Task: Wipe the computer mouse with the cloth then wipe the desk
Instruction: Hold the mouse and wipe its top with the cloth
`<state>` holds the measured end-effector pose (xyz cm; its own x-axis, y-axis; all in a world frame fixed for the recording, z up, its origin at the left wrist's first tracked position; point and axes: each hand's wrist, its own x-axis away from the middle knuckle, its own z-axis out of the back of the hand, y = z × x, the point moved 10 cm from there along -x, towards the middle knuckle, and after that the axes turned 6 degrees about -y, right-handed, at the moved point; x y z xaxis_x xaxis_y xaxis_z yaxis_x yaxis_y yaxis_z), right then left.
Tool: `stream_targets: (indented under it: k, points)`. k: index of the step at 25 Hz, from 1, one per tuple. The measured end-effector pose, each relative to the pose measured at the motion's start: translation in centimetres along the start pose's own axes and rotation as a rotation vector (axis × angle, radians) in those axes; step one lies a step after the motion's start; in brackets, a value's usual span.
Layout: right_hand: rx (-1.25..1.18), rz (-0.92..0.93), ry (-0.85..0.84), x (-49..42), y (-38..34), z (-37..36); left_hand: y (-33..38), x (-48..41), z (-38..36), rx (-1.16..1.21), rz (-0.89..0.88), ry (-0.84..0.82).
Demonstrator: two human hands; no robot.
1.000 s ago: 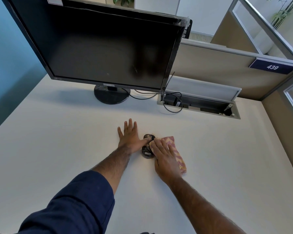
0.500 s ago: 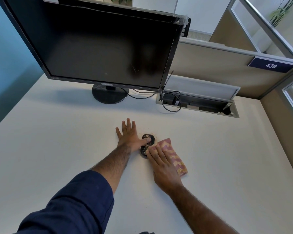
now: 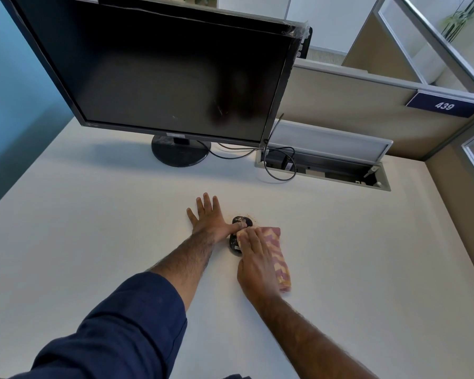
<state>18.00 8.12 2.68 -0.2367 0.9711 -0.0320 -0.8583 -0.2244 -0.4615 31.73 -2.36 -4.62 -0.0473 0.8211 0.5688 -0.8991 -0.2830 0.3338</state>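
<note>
Pink zigzag cloth (image 3: pixel 278 255), under right hand (image 3: pixel 257 266), touches glossy black mouse (image 3: pixel 233 242).

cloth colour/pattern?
The cloth is pink and cream zigzag, clearest in the head view.

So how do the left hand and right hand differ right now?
The left hand lies bare on the desk, fingers spread; the right hand presses the cloth. Only the left hand's thumb touches the mouse; the right hand holds cloth against it. Both have straight fingers.
</note>
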Motion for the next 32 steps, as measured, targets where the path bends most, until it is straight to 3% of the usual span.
stream_targets:
  k: [5,15,20,28,32]
  points:
    - [0.072,-0.023,-0.010,-0.6,-1.5,-0.7,-0.2,-0.1,-0.1,-0.002,0.026,-0.027]
    - [0.323,0.161,-0.152,1.0,-2.8,-3.2,0.1,-0.1,0.1,-0.008,0.010,-0.002]
    - [0.302,0.225,-0.137,1.5,-2.1,-2.5,0.2,-0.1,0.1,-0.005,0.003,0.007]
    - [0.283,0.379,-0.258,1.7,-1.5,-1.2,0.3,-0.1,0.2,-0.014,-0.004,0.000]
    - [0.125,0.349,-0.216,0.6,-0.6,1.4,0.3,-0.1,0.1,-0.004,-0.012,-0.012]
